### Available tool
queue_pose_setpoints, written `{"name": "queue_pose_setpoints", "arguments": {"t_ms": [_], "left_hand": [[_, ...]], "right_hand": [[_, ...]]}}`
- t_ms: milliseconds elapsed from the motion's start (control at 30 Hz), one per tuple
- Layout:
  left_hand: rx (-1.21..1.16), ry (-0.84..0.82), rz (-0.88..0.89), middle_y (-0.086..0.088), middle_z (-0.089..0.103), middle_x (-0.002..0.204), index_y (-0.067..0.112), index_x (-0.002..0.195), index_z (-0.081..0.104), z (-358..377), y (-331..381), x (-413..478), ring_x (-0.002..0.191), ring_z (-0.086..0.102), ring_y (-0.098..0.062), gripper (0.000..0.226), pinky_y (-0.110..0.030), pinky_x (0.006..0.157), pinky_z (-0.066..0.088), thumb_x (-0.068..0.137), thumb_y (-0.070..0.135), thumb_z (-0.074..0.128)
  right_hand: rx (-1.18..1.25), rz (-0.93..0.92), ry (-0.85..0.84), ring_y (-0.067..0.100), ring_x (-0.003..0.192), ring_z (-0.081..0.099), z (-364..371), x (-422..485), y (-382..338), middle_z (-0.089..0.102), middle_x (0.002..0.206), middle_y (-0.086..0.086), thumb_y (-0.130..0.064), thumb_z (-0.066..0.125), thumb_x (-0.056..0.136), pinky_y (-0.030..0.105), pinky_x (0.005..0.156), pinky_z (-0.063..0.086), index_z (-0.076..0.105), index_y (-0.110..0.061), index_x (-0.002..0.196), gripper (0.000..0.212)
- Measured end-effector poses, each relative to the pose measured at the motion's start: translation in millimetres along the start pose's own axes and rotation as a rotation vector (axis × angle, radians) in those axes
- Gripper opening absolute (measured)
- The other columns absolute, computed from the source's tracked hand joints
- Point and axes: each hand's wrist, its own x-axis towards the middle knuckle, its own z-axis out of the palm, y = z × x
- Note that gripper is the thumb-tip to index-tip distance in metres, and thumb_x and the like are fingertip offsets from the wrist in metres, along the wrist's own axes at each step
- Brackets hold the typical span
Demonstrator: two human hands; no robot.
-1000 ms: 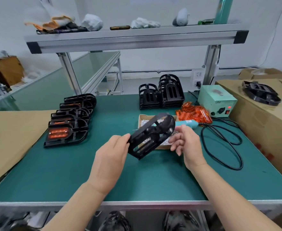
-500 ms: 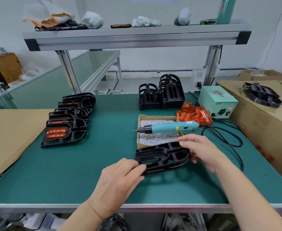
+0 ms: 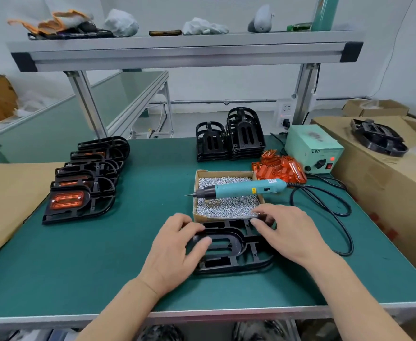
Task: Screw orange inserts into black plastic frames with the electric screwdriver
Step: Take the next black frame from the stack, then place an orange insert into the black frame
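A black plastic frame [image 3: 229,249] lies flat on the green mat near the front edge, with no orange insert in it. My left hand [image 3: 175,247] grips its left end, thumb and fingers curled over the rim. My right hand [image 3: 285,230] pinches its far right corner. The teal electric screwdriver [image 3: 246,189] rests across a cardboard box of screws [image 3: 195,193] just behind the frame, untouched. Loose orange inserts [image 3: 279,168] are piled behind the box to the right.
Several frames with orange inserts [image 3: 83,183] lie in a row at left. Empty black frames [image 3: 231,141] are stacked at the back. A green power unit [image 3: 312,151] and its black cable [image 3: 337,217] sit at right, beside a cardboard box [image 3: 386,188].
The frame was held tilted up in the air; both hands have lowered it flat onto the mat in front of the screw box and stay on it.
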Motion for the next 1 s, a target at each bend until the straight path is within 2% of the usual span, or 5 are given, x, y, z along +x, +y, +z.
{"name": "queue_pose_setpoints", "arguments": {"t_ms": [100,233,500,667,1000], "left_hand": [[-0.075,-0.008,-0.094,0.010,0.051,0.095,0.024,0.102,0.069,4.8,-5.2,7.8,0.089,0.054,-0.006,0.039,-0.027,0.084,0.047,0.090,0.054,0.048],[-0.133,-0.020,-0.122,0.014,0.053,0.092,0.029,0.097,0.067,6.6,-11.0,9.8,0.087,0.057,-0.007,0.030,-0.023,0.083,0.046,0.087,0.052,0.051],[-0.200,-0.044,-0.155,0.009,0.056,0.093,0.029,0.097,0.069,5.7,-12.9,10.6,0.089,0.059,-0.010,0.028,-0.028,0.085,0.049,0.087,0.050,0.053],[-0.205,-0.045,-0.163,0.008,0.056,0.092,0.031,0.096,0.068,7.7,-16.2,11.4,0.088,0.059,-0.012,0.015,-0.027,0.084,0.048,0.088,0.039,0.059],[-0.224,-0.033,-0.167,0.007,0.056,0.092,0.032,0.095,0.068,6.3,-14.8,12.3,0.087,0.059,-0.013,0.026,-0.026,0.083,0.048,0.085,0.050,0.053]], "right_hand": [[0.184,0.025,0.215,0.013,0.071,0.061,-8.9,11.3,1.3,0.068,0.074,-0.012,-0.037,0.065,0.091,0.036,0.076,0.054,0.075,-0.030,0.091,0.012],[0.210,0.196,0.412,0.023,0.081,0.065,-28.5,56.4,30.9,0.072,0.083,-0.005,-0.022,0.063,0.091,0.041,0.081,0.054,0.073,-0.023,0.086,0.011],[0.007,0.622,0.093,0.036,0.111,0.060,-24.4,135.6,92.1,0.066,0.120,0.016,-0.017,0.064,0.089,0.036,0.082,0.048,0.066,-0.013,0.118,0.029],[-0.058,0.649,0.096,0.039,0.110,0.061,-18.3,149.1,98.0,0.066,0.118,0.019,-0.013,0.062,0.087,0.037,0.078,0.046,0.065,-0.009,0.117,0.030],[0.019,0.601,0.142,0.039,0.108,0.060,-19.9,141.5,104.6,0.065,0.116,0.020,-0.019,0.069,0.085,0.037,0.078,0.046,0.057,-0.006,0.116,0.036]]}}
